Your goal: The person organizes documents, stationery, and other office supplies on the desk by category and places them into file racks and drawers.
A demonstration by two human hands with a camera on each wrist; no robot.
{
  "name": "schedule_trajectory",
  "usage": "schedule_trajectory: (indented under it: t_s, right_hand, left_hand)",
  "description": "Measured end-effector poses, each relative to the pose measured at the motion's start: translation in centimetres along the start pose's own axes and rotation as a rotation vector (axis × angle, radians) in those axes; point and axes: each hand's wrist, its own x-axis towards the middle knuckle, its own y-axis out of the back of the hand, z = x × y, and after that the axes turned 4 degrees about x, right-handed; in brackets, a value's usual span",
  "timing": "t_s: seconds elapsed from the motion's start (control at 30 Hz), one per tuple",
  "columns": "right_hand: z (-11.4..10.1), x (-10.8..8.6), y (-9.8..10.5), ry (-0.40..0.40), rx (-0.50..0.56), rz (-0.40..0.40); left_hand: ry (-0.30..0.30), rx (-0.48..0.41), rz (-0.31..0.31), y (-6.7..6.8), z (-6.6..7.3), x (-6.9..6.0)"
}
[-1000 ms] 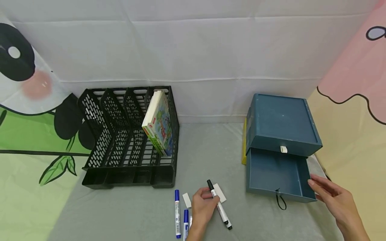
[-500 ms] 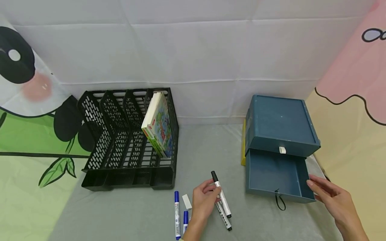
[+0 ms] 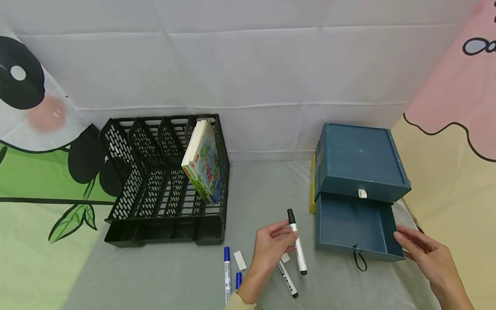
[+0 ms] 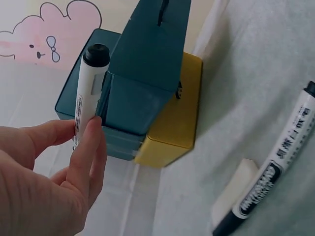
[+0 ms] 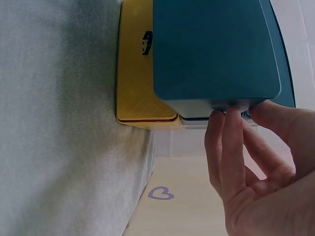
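Observation:
My left hand [image 3: 271,247] pinches a black-capped whiteboard marker [image 3: 299,254] between thumb and fingers, lifted above the grey cloth. In the left wrist view this marker [image 4: 87,103] stands nearly upright in front of the blue drawer unit. At the right, my right hand [image 3: 432,258] holds the side wall of the pulled-out blue drawer [image 3: 345,224], thumb at the rim and fingers outside. The right wrist view shows those fingers against the drawer [image 5: 211,54]. Under the left hand lie a second black-capped marker [image 3: 288,280] and a small white block [image 3: 286,258], partly hidden.
A black slotted file rack [image 3: 155,189] at the left holds picture books [image 3: 205,161]. Blue-capped markers [image 3: 227,275] and another white block [image 3: 240,260] lie near the front. The drawer unit's closed blue upper part [image 3: 364,157] sits over a yellow section [image 5: 142,93].
My left hand has picked up the black-capped marker and carried it to the right, toward the drawer. The right hand has stayed at the drawer's side.

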Motion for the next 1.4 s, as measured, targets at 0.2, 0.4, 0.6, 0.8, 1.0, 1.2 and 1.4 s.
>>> schedule_trajectory:
  t_s: [0.2, 0.4, 0.6, 0.8, 1.0, 1.2, 1.4]
  right_hand:
    - [0.5, 0.5, 0.0, -0.016, 0.021, 0.008]
    - [0.2, 0.2, 0.1, 0.002, 0.02, -0.015]
    - [0.3, -0.1, 0.2, 0.016, 0.011, -0.024]
    - [0.4, 0.0, 0.2, 0.026, 0.014, -0.014]
    - [0.4, 0.1, 0.2, 0.018, 0.023, -0.024]
    - [0.3, 0.1, 0.2, 0.01, 0.017, -0.023]
    - [0.4, 0.0, 0.2, 0.021, 0.022, -0.027]
  left_hand:
    - [-0.042, 0.008, -0.049, -1.1, 1.5, 0.3]
    - [-0.078, 0.031, -0.114, -2.2, 2.5, 0.7]
    - [-0.068, 0.048, -0.173, -3.4, 3.3, 1.1]
    - [-0.07, 0.139, -0.216, -4.8, 4.0, 1.5]
    - [-0.057, 0.223, -0.221, -6.2, 4.2, 2.0]
    - [-0.044, 0.31, -0.223, -7.5, 4.5, 2.6]
    - [-0.031, 0.361, -0.242, -8.7, 4.6, 3.1]
